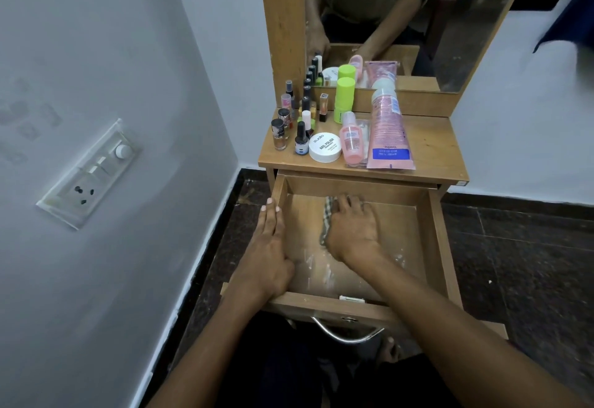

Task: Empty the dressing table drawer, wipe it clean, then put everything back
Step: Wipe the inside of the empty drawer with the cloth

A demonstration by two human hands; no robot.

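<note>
Drawer (434,246) open: right hand (353,230), fingers (345,205) flat, is pressing a checked cloth (327,214) onto its floor; left hand (266,256), fingers straight, is resting on its left wall.

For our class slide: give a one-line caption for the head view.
Right hand presses a cloth inside the open drawer; left hand rests on its side wall.

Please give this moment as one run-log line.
step: wipe | right hand: presses cloth in drawer | left hand: flat on drawer's left wall | cosmetics: on tabletop
</note>
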